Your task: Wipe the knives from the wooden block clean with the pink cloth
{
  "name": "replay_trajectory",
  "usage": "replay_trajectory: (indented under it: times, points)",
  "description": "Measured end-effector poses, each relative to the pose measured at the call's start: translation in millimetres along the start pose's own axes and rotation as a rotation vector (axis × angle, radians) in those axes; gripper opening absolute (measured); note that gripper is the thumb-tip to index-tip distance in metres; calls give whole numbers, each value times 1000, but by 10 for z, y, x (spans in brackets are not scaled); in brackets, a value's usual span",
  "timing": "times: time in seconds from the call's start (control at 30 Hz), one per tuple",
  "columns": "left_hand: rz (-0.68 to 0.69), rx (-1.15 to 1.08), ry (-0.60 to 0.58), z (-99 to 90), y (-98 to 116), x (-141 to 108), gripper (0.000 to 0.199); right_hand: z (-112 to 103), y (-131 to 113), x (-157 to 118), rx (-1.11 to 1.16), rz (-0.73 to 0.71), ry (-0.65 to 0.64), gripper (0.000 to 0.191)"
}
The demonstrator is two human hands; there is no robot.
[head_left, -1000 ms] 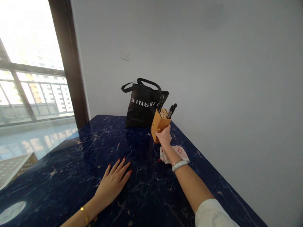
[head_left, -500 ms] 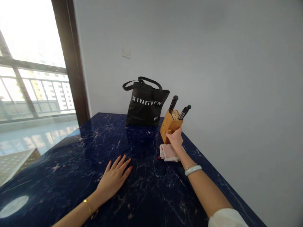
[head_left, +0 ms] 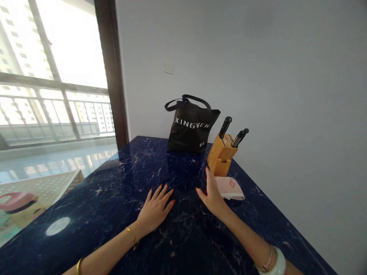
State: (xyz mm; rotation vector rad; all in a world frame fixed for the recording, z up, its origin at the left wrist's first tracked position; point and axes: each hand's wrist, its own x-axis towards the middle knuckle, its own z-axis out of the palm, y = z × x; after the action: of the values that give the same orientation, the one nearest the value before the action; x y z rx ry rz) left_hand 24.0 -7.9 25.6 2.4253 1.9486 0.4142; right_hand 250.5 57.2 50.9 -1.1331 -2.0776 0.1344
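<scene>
My left hand (head_left: 155,209) lies flat on the dark blue marbled table (head_left: 186,240), fingers spread, holding nothing. Just in front of the folded pink cloth (head_left: 231,187), my right hand (head_left: 212,194) hovers with thumb and fingers apart, nothing between them. Its outer side overlaps the cloth's left part in view; whether they touch I cannot tell. Behind the cloth stands a wooden knife block (head_left: 220,156), tilted back, with several black-handled tools in its slots, among them a large knife (head_left: 225,127). The block is free of both hands.
A black tote bag (head_left: 189,130) stands upright at the table's far end against the grey wall (head_left: 272,84). Left of the table are a perforated cream panel (head_left: 57,183), a pink-topped object (head_left: 17,200) and a large window (head_left: 57,95).
My right hand has let go of the knife block and drawn back toward me, left of the cloth. The view has turned slightly left. My left hand stays flat on the table.
</scene>
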Motion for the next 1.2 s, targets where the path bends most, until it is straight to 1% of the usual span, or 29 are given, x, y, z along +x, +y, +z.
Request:
replay_trajectory:
  times: [0.07,0.13,0.2,0.3,0.4,0.57,0.83,0.93,1.1,1.2]
  points:
    - [5,-1,2,-3,2,-6,52,86,-83,-119,36,-39,-215,77]
    - [9,1,6,-9,1,-13,52,126,-118,-191,43,-35,-357,79]
    - [16,7,13,-16,0,-20,52,134,-118,-232,24,-18,-436,81]
    - [39,16,19,-27,-3,-29,52,130,-91,-271,-23,9,-507,79]
    - [61,25,32,-31,-2,-40,52,139,-69,-298,-52,3,-528,73]
    - [77,45,50,-22,7,-58,52,161,-73,-308,-92,-32,-517,72]
    - [77,108,55,5,17,-69,52,200,-69,-324,-185,-81,-531,79]
    - [74,114,46,12,10,-61,53,198,-69,-321,-192,-68,-551,83]
    - [57,104,0,15,-9,-38,54,168,-99,-295,-160,-17,-620,87]
    - [50,87,-18,14,-17,-33,55,156,-113,-282,-138,12,-636,89]
